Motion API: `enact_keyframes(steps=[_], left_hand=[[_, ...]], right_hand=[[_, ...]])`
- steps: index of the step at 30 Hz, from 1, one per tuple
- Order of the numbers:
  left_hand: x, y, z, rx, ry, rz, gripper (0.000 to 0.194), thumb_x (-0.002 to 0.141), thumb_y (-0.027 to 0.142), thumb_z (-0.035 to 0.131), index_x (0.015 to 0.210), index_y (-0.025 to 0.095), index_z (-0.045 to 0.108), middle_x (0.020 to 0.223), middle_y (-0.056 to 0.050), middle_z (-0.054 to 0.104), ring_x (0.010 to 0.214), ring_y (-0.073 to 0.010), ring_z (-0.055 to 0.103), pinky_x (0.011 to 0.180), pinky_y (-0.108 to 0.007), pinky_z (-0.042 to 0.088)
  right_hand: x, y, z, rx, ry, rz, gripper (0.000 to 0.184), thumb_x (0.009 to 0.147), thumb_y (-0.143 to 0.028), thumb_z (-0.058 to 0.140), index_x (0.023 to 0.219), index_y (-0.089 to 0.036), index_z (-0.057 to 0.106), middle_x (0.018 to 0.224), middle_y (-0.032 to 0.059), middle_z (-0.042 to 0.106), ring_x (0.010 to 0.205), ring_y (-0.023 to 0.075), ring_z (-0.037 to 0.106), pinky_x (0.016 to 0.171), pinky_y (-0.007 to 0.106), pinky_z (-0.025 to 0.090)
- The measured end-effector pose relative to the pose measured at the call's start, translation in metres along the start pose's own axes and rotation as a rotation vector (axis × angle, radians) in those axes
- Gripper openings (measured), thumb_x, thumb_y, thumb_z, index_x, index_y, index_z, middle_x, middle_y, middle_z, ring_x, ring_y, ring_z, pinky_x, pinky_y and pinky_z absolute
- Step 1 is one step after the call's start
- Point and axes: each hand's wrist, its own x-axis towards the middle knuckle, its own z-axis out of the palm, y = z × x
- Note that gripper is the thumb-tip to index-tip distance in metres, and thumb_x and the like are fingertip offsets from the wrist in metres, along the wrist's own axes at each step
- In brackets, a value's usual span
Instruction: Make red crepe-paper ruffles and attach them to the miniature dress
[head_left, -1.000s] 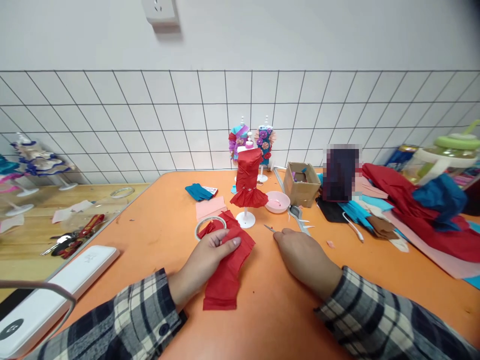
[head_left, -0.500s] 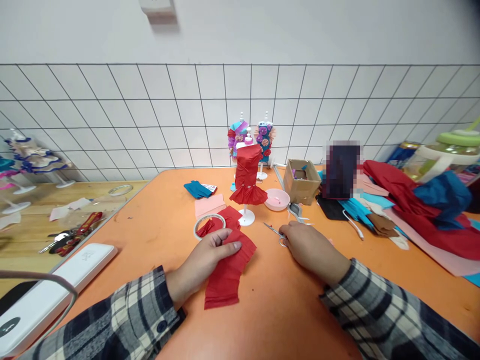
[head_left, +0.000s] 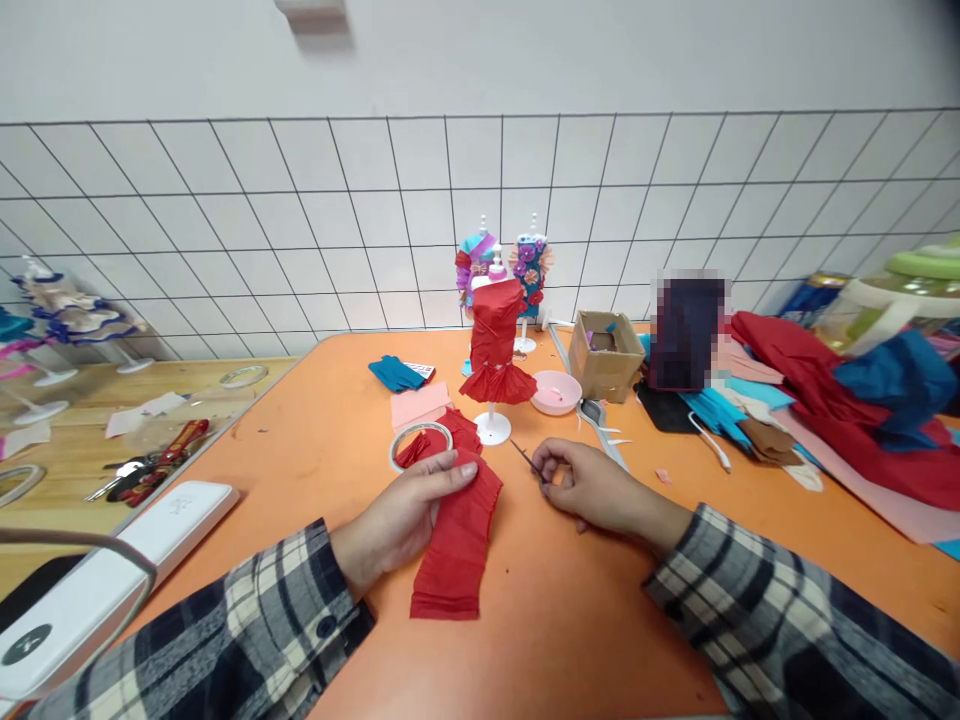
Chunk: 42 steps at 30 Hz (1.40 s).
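My left hand (head_left: 409, 508) pinches a strip of red crepe paper (head_left: 455, 560) between thumb and fingers; its lower end hangs toward the table's front. My right hand (head_left: 589, 482) is closed around the handles of small scissors (head_left: 527, 459), whose blades point up and left, off to the right of the strip. Beyond both hands stands a small white dress form (head_left: 493, 430) wearing a red crepe paper dress (head_left: 496, 335) with a flared, gathered skirt. A roll of clear tape (head_left: 395, 443) lies beside my left hand, partly over more red paper.
Behind are two decorated dress forms, a pink bowl (head_left: 556, 392) and a cardboard box (head_left: 606, 362). Coloured paper (head_left: 806, 375) heaps up at the right near a jug (head_left: 904, 290). A white power bank (head_left: 184, 530) and keys (head_left: 124, 480) lie left. Folded blue paper (head_left: 395, 373) lies farther back.
My right hand has lifted the scissors off the table and moved them slightly left toward the strip. My left hand still holds the red paper, now turned a little.
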Motion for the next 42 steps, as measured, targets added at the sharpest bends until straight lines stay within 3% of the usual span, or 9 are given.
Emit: enact_keyframes(steps=[2,5,9,11,15,20,24,37,42], left_hand=[[0.001,-0.001,-0.003,0.016,0.008,-0.003,0.02,0.066,0.012,0.081,0.079,0.015,0.067,0.072,-0.001,0.073,0.06,-0.0126,0.068,0.057,-0.02,0.054],[0.003,-0.002,-0.006,0.007,0.009,0.006,0.02,0.067,0.014,0.082,0.079,0.015,0.067,0.071,-0.001,0.072,0.059,-0.0123,0.068,0.056,-0.02,0.054],[0.003,-0.001,-0.005,0.003,0.041,0.026,0.018,0.07,0.012,0.079,0.082,0.015,0.066,0.072,-0.001,0.072,0.059,-0.0123,0.068,0.057,-0.021,0.054],[0.003,-0.002,-0.005,0.012,0.041,0.029,0.017,0.072,0.012,0.077,0.084,0.015,0.066,0.074,-0.001,0.072,0.059,-0.0126,0.068,0.057,-0.021,0.055],[0.003,-0.003,-0.006,0.015,0.016,0.036,0.016,0.074,0.013,0.076,0.087,0.015,0.066,0.076,-0.002,0.072,0.061,-0.0136,0.069,0.058,-0.022,0.055],[0.004,-0.003,-0.005,-0.003,-0.012,0.055,0.017,0.073,0.013,0.077,0.086,0.016,0.067,0.078,-0.002,0.073,0.063,-0.0134,0.07,0.059,-0.021,0.055],[0.003,-0.002,-0.004,-0.011,0.023,0.068,0.017,0.071,0.011,0.078,0.083,0.016,0.066,0.075,-0.001,0.072,0.061,-0.0122,0.069,0.058,-0.02,0.055],[0.003,-0.003,-0.004,0.012,0.015,0.073,0.018,0.07,0.015,0.08,0.083,0.015,0.067,0.075,-0.001,0.072,0.062,-0.012,0.067,0.058,-0.02,0.053],[0.001,-0.004,0.0,0.07,0.017,0.063,0.027,0.065,0.019,0.084,0.085,0.015,0.066,0.076,-0.002,0.071,0.062,-0.0125,0.066,0.058,-0.021,0.052]], right_hand=[[-0.003,-0.003,0.0,0.297,-0.167,0.064,0.028,0.075,-0.026,0.067,0.099,-0.018,0.055,0.087,-0.0014,0.057,0.052,0.0062,0.052,0.044,0.02,0.045],[-0.012,-0.007,-0.003,0.604,-0.396,0.025,0.036,0.073,-0.036,0.074,0.097,-0.018,0.053,0.089,0.0011,0.062,0.053,0.0076,0.059,0.039,0.017,0.046],[-0.022,-0.005,-0.007,0.795,-0.757,-0.049,0.044,0.073,-0.042,0.077,0.096,-0.017,0.049,0.081,0.0037,0.069,0.046,0.0099,0.061,0.039,0.019,0.049],[-0.023,-0.002,-0.006,0.837,-0.84,-0.057,0.044,0.071,-0.042,0.078,0.092,-0.016,0.05,0.07,0.0015,0.068,0.043,0.0106,0.059,0.038,0.021,0.051],[-0.022,0.0,-0.001,0.881,-0.847,-0.053,0.044,0.07,-0.043,0.078,0.089,-0.016,0.05,0.067,0.0018,0.068,0.042,0.0105,0.058,0.038,0.02,0.048],[-0.023,-0.003,-0.001,0.873,-0.955,-0.077,0.046,0.072,-0.051,0.073,0.092,-0.015,0.05,0.066,0.0035,0.067,0.047,0.0142,0.062,0.044,0.023,0.05],[-0.023,-0.003,-0.002,0.837,-0.921,-0.037,0.045,0.074,-0.048,0.072,0.095,-0.016,0.049,0.077,0.0068,0.07,0.047,0.0133,0.062,0.041,0.02,0.047],[-0.017,0.003,0.001,0.784,-0.882,-0.007,0.043,0.077,-0.047,0.071,0.095,-0.016,0.047,0.079,0.0058,0.07,0.045,0.0117,0.063,0.041,0.017,0.043],[-0.016,0.002,0.002,0.794,-0.867,-0.036,0.037,0.079,-0.042,0.07,0.094,-0.016,0.048,0.08,0.0055,0.071,0.041,0.0079,0.057,0.041,0.016,0.044]])
